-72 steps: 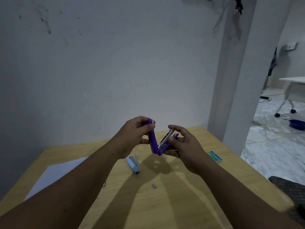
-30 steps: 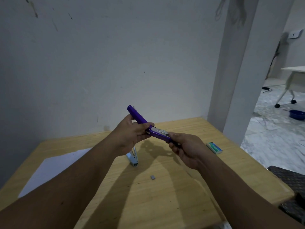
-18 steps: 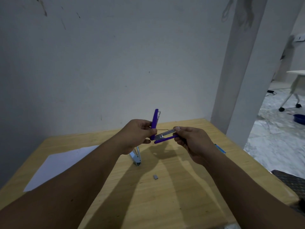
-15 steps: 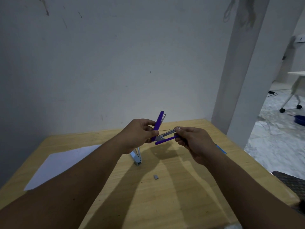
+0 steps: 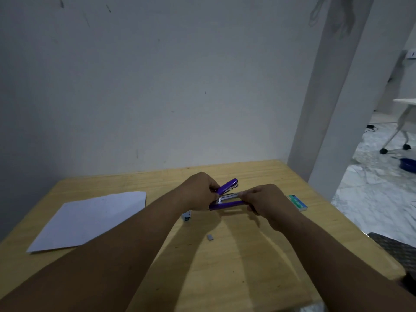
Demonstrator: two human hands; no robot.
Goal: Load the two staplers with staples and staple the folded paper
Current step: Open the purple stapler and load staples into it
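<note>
Purple stapler (image 5: pixel 226 197): held in the air above the wooden table (image 5: pixel 247 266), between both hands. Its top cover tilts up and away, the metal staple channel lies beneath it, and the purple base sits lowest, running left to right.
Left hand (image 5: pixel 198 193): fingers curled round the hinge end of the purple stapler, gripping it.
Right hand (image 5: pixel 269 202): fingers and thumb pinch the front end of the metal channel and the base, knuckles up.
Second stapler (image 5: pixel 186 216): light blue, on the table just below the left wrist, mostly hidden by the forearm; whether it lies open or closed I cannot tell.
Paper (image 5: pixel 87 220): white sheet flat on the table to the left, partly under the left forearm, well apart from the purple stapler.
Staple box (image 5: pixel 297 202): green-topped, on the table just beside the right hand on its far right.
Loose staples (image 5: pixel 210 237): small grey block on the table between the two forearms, nearer the person than the staplers.
</note>
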